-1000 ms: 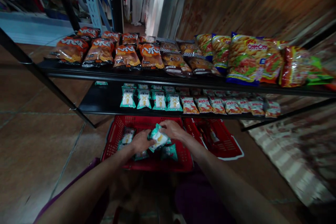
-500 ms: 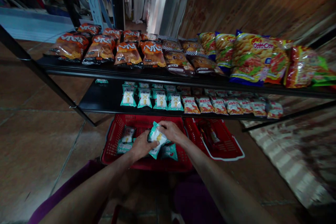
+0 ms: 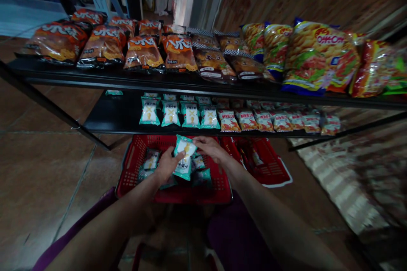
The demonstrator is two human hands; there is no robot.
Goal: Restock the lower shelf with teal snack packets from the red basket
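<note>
Both hands hold one small teal snack packet [image 3: 184, 156] upright above a red basket [image 3: 136, 156]. My left hand [image 3: 165, 164] grips its lower left side. My right hand [image 3: 210, 149] pinches its upper right edge. Several more teal packets [image 3: 149, 161] lie in the basket beneath. A row of matching teal packets [image 3: 179, 115] stands on the lower black shelf [image 3: 114, 118] just beyond the basket.
Small red packets [image 3: 263, 119] line the lower shelf's right part. Large orange bags [image 3: 104, 46], brown bags [image 3: 214, 61] and colourful bags [image 3: 318, 57] fill the upper shelf [image 3: 159, 82]. A second red basket [image 3: 270, 169] sits to the right. Brown tiled floor [image 3: 41, 165] lies left.
The hands have lifted the teal packet up out of the basket and turned it upright, closer to the lower shelf. The view has shifted nearer the shelves.
</note>
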